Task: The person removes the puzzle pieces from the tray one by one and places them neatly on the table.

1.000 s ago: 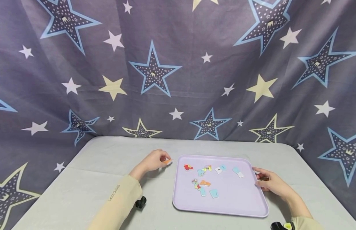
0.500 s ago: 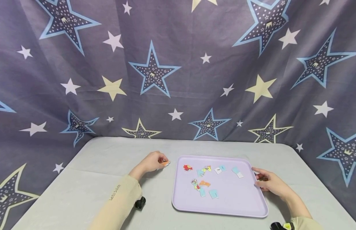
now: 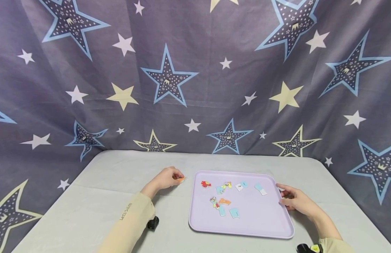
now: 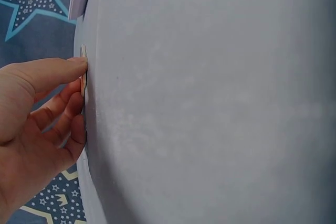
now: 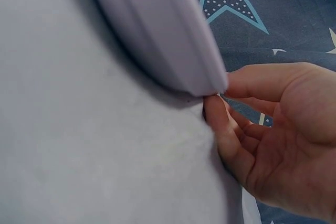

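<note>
Head view.
- Left hand (image 3: pixel 167 177): pinching the piece (image 3: pixel 181 180) in curled fingertips, above or on the desk (image 3: pixel 113 196); contact with the desk not certain.
- Piece: small, mostly covered by the fingers; showing orange, jutting from the fingertips towards the tray (image 3: pixel 258 225).
- Key relation, by judgement: the piece is lying to the right of the left hand's palm and to the left of the tray, just beside the far part of its left rim, with bare desk between. The left hand is standing nearer to it by far; the tray's width is separating it from the right hand (image 3: pixel 299 202).
- Tray: lying flat to the eye, its longer side running left to right.
- Right hand: gripping the right rim, towards the far corner.
- On the tray: a red piece (image 3: pixel 206 184) lying nearest the far left corner, facing the left hand; an orange piece (image 3: pixel 225 201) lying nearer the wearer; a blue piece (image 3: pixel 234 213) lying nearer still.

Left wrist view.
- Left hand: clamping the piece between thumb and fingers.
- Piece: showing nearly edge-on, a thin strip, its visible long axis pointing roughly towards the tray, which is appearing beyond it, apart. Its full outline is hiding.

Right wrist view.
- Right hand: holding the tray's rim, thumb pressing outside, a finger resting at the underside.
</note>
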